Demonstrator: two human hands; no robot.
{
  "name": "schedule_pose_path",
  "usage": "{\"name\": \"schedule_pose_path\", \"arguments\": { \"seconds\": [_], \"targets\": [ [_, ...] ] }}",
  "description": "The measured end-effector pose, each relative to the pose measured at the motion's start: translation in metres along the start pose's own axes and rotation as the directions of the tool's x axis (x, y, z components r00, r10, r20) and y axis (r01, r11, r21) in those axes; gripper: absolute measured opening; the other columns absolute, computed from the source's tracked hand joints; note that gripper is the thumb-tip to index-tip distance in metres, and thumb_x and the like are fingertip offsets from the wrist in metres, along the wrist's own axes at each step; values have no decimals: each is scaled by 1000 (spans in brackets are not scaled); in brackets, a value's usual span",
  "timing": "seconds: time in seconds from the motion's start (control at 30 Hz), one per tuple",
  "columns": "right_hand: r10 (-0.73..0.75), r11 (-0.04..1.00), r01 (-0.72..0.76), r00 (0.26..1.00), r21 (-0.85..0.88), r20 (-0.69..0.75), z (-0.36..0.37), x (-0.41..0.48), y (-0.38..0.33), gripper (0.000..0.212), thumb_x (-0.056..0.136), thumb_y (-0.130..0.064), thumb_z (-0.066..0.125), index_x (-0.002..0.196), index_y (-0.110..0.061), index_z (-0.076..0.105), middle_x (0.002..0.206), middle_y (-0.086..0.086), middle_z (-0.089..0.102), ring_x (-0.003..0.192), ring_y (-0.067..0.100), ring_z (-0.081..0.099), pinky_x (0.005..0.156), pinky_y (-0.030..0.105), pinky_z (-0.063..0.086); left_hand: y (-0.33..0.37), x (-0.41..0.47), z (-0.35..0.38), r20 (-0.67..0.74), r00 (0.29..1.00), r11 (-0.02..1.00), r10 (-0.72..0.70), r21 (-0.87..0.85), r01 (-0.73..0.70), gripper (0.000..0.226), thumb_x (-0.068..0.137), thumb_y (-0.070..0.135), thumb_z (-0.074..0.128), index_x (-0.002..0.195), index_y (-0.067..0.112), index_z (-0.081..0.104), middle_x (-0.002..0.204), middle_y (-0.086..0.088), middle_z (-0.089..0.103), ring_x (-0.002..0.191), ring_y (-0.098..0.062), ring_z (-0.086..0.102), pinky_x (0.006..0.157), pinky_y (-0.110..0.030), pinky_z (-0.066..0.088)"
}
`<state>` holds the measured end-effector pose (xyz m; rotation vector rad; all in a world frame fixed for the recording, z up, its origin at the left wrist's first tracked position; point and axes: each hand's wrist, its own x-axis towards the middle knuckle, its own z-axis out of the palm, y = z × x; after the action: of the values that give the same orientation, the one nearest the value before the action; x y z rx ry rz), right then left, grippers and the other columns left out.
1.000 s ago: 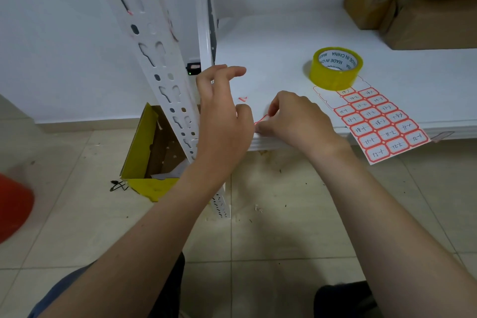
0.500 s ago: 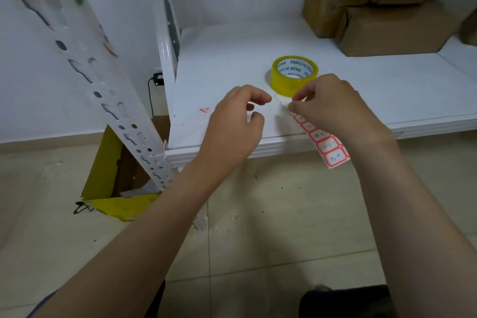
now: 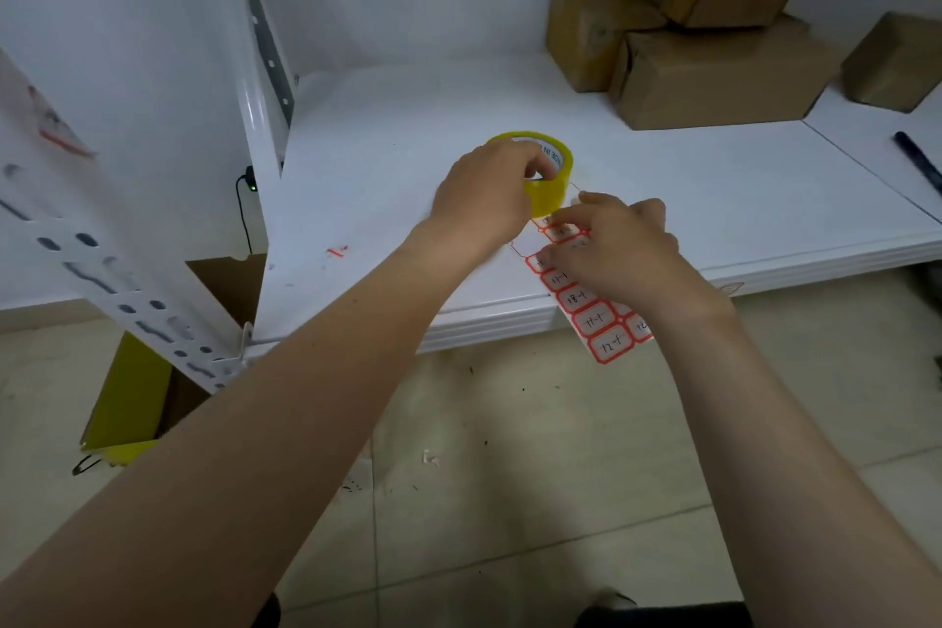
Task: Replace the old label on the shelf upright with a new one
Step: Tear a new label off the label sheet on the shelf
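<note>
A sheet of red-bordered numbered labels (image 3: 594, 316) lies on the white shelf board (image 3: 397, 158), hanging over its front edge. My right hand (image 3: 617, 247) rests on the sheet with spread fingers, covering its upper rows. My left hand (image 3: 487, 199) grips the yellow roll of tape (image 3: 553, 189) just behind the sheet. The white perforated shelf upright (image 3: 107, 270) slants across the left, blurred, with a torn red-edged label remnant (image 3: 61, 133) on it. A small red label scrap (image 3: 336, 250) lies on the board.
Several brown cardboard boxes (image 3: 713, 61) are stacked at the back right of the shelf. A dark pen-like object (image 3: 917, 158) lies at the far right. A yellow-lined open carton (image 3: 132, 403) stands on the tiled floor under the upright.
My view swung right and both hands left the shelf's front edge. The left hand closed on the tape roll; the right hand settled flat on the label sheet.
</note>
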<state>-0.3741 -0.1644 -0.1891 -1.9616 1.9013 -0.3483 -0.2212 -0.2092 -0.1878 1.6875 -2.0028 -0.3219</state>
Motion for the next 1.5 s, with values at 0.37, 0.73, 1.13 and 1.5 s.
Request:
{"name": "schedule_pose_path", "arguments": {
  "seconds": [0.37,0.73,1.13,1.5],
  "targets": [
    [-43,993,50,997,-108,58,0,-1,-1,49,101,-50,60,148,-39,54,162,-10,44,146,31,28,113,53,36,-16,24,-3,-81,993,996,-89,10,90,45,90,1,66,126,28,69,134,-3,67,120,-29,65,94,-39,59],
    [-40,999,41,999,-29,10,-3,-5,6,41,91,-48,76,128,-32,73,131,-5,61,129,29,39,95,45,44,6,-11,5,123,971,979,-205,42,201,30,91,32,66,121,28,66,121,0,71,116,-29,64,98,-40,54],
    [-64,998,62,997,-30,-52,-2,-18,3,17,83,-40,83,96,-29,83,105,-5,77,114,29,63,95,47,59,27,-87,-29,600,702,793,-383,-177,583,34,106,33,56,119,1,58,86,-10,83,52,-18,74,42,-16,47],
    [-85,996,85,996,29,-9,-5,-33,5,11,93,-37,75,100,-31,80,101,-8,72,107,23,66,91,41,58,26,-122,-3,366,808,538,-462,-608,584,14,96,15,69,95,11,56,100,-29,76,85,-32,82,66,-34,67]
  ]
}}
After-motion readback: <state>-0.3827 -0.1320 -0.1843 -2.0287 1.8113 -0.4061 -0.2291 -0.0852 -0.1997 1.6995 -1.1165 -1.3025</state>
